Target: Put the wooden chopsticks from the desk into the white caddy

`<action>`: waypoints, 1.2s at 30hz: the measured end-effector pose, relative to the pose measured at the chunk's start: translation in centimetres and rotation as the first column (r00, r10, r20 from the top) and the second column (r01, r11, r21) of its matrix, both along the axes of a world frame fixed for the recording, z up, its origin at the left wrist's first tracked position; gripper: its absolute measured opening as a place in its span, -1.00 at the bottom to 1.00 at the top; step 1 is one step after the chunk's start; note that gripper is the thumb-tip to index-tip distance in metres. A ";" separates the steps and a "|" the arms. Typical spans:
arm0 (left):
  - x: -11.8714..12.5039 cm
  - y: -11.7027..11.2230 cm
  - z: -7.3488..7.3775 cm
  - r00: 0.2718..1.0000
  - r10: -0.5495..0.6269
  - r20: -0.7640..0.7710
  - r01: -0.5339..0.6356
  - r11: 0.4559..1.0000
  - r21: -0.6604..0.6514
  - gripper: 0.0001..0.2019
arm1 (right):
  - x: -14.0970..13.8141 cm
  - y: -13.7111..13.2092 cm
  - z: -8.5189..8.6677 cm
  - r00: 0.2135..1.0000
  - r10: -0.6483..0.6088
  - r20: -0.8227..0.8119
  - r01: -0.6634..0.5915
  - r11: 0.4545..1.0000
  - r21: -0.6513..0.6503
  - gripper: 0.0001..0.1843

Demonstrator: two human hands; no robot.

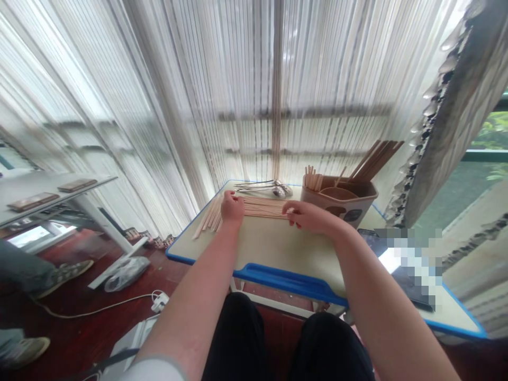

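A row of wooden chopsticks (262,207) lies side by side on the cream tabletop, running left to right between my hands. My left hand (232,207) is closed at their left ends, its fingers curled; the exact grip is partly hidden. Over the right ends hovers or rests my right hand (305,216), its fingers bent and apart; I cannot tell how firmly they touch. To the left of my left hand, more chopsticks (207,218) lie slanted in a loose fan. Several metal spoons (280,188) lie behind the row, their handles pointing left.
A brown utensil holder (342,199) with light and dark chopsticks stands at the back right. Right of my arm lies a dark device (408,280), partly blurred. The table has a blue rim (286,280). Curtains hang behind; another person's shoe (67,275) is at left.
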State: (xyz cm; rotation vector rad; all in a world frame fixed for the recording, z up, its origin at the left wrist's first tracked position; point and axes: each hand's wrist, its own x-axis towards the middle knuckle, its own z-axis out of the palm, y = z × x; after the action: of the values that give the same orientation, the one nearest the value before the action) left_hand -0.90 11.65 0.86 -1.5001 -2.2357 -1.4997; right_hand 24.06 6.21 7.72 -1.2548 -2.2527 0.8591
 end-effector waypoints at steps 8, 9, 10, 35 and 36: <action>1.2 -0.3 -0.2 0.995 -0.083 -0.062 0.081 0.996 -0.033 -0.76 | 3.2 -2.5 3.6 0.724 0.185 -0.664 -0.317 0.945 -0.082 -0.47; 1.4 -0.3 -0.3 0.991 -0.103 -0.084 0.100 0.994 -0.037 -0.76 | 3.4 -2.6 3.8 0.692 0.165 -0.703 -0.279 0.959 -0.048 -0.48; 1.6 -0.4 -0.3 0.986 -0.126 -0.109 0.122 0.992 -0.042 -0.76 | 3.5 -2.5 3.8 0.657 0.133 -0.743 -0.214 0.977 -0.015 -0.52; 3.0 -0.3 -0.4 0.909 -0.297 -0.292 0.280 0.955 -0.100 -0.81 | 5.3 0.2 2.8 0.765 -0.366 -0.530 0.629 0.601 0.494 -0.65; 3.0 -0.2 -0.4 0.909 -0.297 -0.292 0.281 0.955 -0.098 -0.81 | 5.1 0.3 2.7 0.799 -0.375 -0.469 0.594 0.614 0.521 -0.66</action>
State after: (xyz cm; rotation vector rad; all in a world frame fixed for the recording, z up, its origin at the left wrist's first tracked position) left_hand 2.10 11.41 0.47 -1.9965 -1.9568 -1.1700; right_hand 29.19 6.54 10.39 -1.1805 -1.5725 0.0207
